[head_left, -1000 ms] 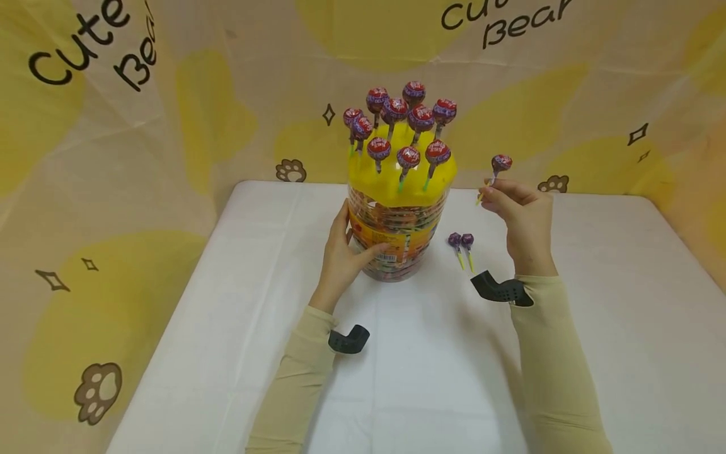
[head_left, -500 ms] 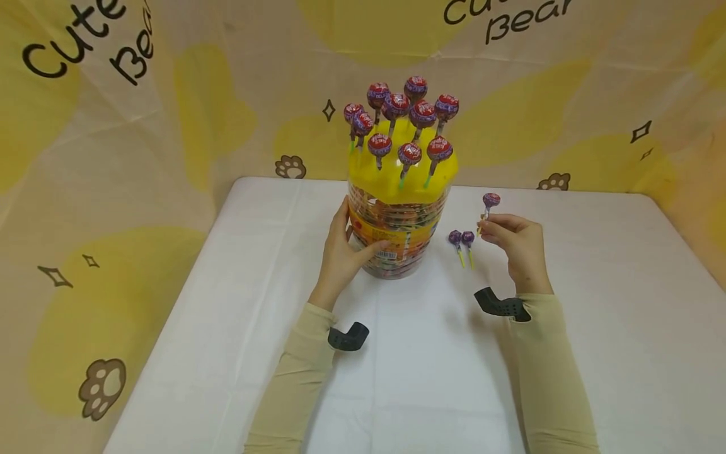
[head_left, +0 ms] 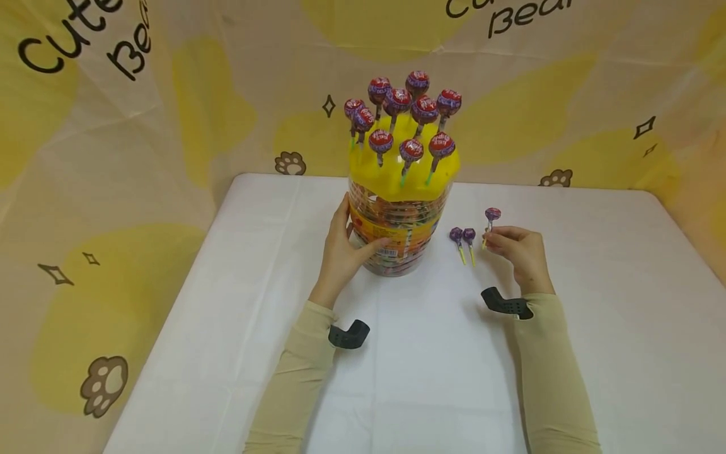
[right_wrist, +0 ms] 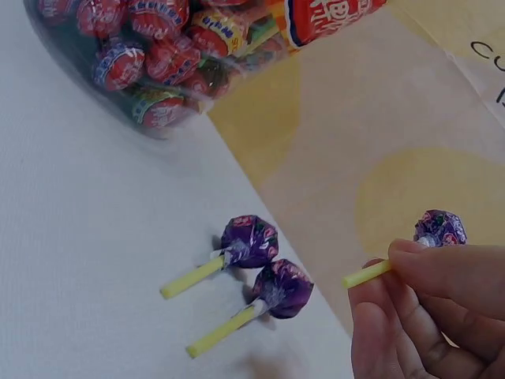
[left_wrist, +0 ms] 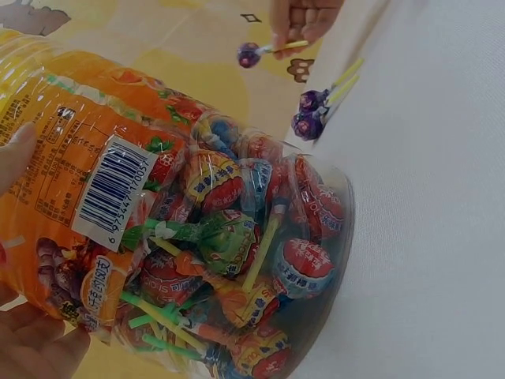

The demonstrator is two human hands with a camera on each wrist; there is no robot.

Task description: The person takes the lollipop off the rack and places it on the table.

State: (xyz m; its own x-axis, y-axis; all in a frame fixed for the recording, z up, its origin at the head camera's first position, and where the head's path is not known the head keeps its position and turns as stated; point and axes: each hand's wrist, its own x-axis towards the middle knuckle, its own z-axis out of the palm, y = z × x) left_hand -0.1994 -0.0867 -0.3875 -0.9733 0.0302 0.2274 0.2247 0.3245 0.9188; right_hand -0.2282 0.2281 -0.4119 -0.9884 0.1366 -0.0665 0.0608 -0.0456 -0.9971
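My right hand (head_left: pixel 520 253) pinches the yellow stick of a purple-wrapped lollipop (head_left: pixel 493 214), its head up, just above the table. Two more purple lollipops (right_wrist: pixel 251 241) lie side by side on the table to the left of that hand. My left hand (head_left: pixel 346 258) grips the side of a big clear plastic jar (head_left: pixel 397 252), thumb across its orange label (left_wrist: pixel 71 170). Wrapped lollipops (left_wrist: pixel 229 237) fill the jar. Several red-and-purple lollipops (head_left: pixel 411 150) stand upright in its yellow lid (head_left: pixel 371 180).
A white-covered table (head_left: pixel 431 391) carries everything. Behind it hangs a yellow and beige printed cloth (head_left: pixel 510 94). Black wrist cameras (head_left: pixel 348 335) sit on both sleeves.
My right hand has come down and slightly inward with its lollipop, from above the table to beside the two lying ones. The left hand keeps its hold on the jar.
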